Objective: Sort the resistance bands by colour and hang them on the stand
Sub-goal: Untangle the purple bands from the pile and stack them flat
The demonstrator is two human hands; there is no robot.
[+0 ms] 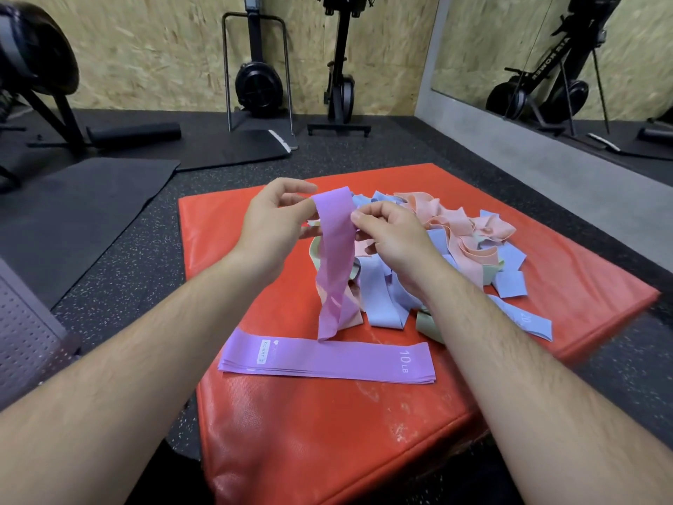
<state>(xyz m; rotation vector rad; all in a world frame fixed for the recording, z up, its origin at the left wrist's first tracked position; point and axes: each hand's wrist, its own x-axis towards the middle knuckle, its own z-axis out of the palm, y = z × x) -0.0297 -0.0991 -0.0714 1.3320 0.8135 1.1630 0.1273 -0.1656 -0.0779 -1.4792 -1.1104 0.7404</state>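
Lying far left, black mat (80,205): flat on the speckled floor, beside the red pad (291,431).
Left hand (276,216): thumb and fingers pinch the top left edge of the purple band (337,256), raised over the pad.
Purple band: hangs twisted between both hands. Its lower end reaches down to the purple stack (327,360).
Purple stack: flat, neat bands on the pad's near part, the top one marked "10 LB".
Right hand (393,235): fingers curled, pinching the band's right edge near the top.
Mixed heap (455,242): blue, pink and pale green bands tangled on the pad, behind and right of the hands.
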